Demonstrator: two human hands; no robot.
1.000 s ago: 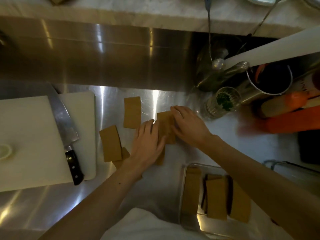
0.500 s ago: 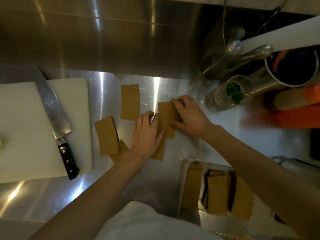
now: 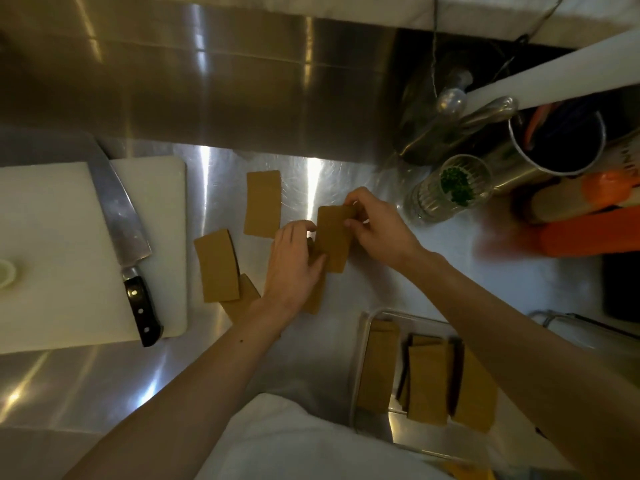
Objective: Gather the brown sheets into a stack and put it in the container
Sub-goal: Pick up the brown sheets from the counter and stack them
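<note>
The right hand (image 3: 377,233) pinches a brown sheet (image 3: 334,237) at its far edge; the left hand (image 3: 294,268) lies flat, fingers spread, on overlapping sheets (image 3: 313,296) on the table (image 3: 398,275); more sheets stand in the container (image 3: 360,362) near right

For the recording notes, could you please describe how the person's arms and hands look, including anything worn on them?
Both forearms are bare, with no sleeves in view. The left hand and right hand wear no gloves, and no rings, watch or bracelets show. A white garment covers the body at the bottom edge.
</note>
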